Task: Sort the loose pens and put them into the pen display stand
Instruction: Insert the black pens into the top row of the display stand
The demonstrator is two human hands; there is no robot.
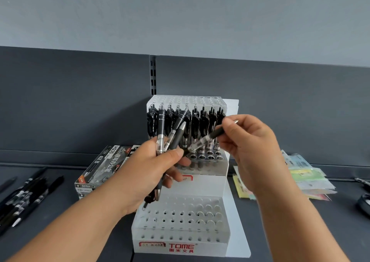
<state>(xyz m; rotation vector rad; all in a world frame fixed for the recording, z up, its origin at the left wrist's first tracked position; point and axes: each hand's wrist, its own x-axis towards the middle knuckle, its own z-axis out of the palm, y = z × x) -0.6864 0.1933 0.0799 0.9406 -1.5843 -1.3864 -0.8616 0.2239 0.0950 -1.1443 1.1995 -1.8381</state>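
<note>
Two bare forearms come in from the bottom edge. The left hand [154,173] has its fingers curled round a bundle of pens [174,139], thumb pressed across them, above the pen display stand [180,235]. Opposite it, the right hand [250,147] pinches a single pen [208,139] between thumb and fingertips near its metal tip, which pokes out past the fingers. That pen slopes down to the left until its far end meets the bundle at the left thumb. The stand's back row [200,123] is packed with upright black pens, the middle tier shows open holes at its right side, and the front tier looks empty. By the look of it, the single pen is being parted from the bundle with its tip up, so it would need turning before it goes into a hole. A pinch that close to the tip gives little control, so the pen may swing, slip, or drag its neighbours out of the left grip. The bundle seems to point both ways, which could put pens in upside down. The raised hands also hide part of the middle tier. More loose pens [26,197] lie at the left on the shelf [60,231], boxes [104,165] are stacked just beside the stand, and coloured packets [308,173] lie fanned at the right.
</note>
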